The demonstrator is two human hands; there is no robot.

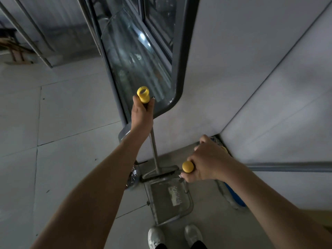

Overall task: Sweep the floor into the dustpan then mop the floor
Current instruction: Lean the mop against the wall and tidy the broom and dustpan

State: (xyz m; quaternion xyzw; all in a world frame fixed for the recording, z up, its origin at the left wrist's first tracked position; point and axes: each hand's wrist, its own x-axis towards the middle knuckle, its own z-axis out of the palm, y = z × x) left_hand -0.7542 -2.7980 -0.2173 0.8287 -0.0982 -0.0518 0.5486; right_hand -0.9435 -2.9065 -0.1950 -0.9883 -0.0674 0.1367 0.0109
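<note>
A view straight down from head height is shown, with two bare forearms reaching forward over a pale tiled floor (pixel 62 123). At centre frame, the left hand (pixel 142 114) is clenched around the yellow grip (pixel 143 95) of a broom, its fingers (pixel 134 100) wrapped about the grip just below the open top. From that hand a thin metal shaft (pixel 154 150) is seen running down to the broom head (pixel 159 174), which is set on the floor at the foot of a white wall (pixel 242 69). At lower right, the right hand (pixel 206 162) is closed on the yellow handle end (pixel 187 167) of a long-handled dustpan (pixel 161 209). The grey pan lies flat on the floor at lower centre, just beside the broom head, and a patch of white debris (pixel 175 194) is held inside it. Two white shoes (pixel 156 237) are seen at the bottom edge, just below the pan. A dark-framed glass panel (pixel 136 65) fills the upper centre — reflections are shown in it. Something blue (pixel 235 194) is partly hidden under the right forearm — it cannot be made out.
</note>
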